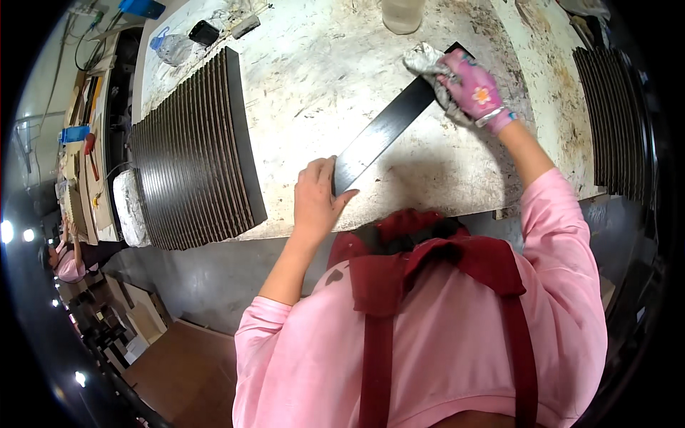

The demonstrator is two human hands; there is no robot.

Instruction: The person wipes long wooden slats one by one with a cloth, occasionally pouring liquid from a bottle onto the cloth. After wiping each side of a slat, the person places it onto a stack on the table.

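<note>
A long flat black strip (385,132) lies slantwise on the stained white table, its near end toward me and its far end to the upper right. My left hand (316,196), bare, grips the near end, with the thumb on one edge and the fingers on the other. Near the far end, my right hand (474,89) wears a pink flowered glove and is closed on a crumpled greyish-white cloth (426,60). The cloth rests across the strip, and a dark tip of the strip shows beyond it.
Left of the strip stands a row of many dark strips (193,157); another stack (610,125) sits at the right. A translucent container (402,17), a clear bottle (173,50) and a grey block (245,26) stand farther back. Another person (70,264) is at far left.
</note>
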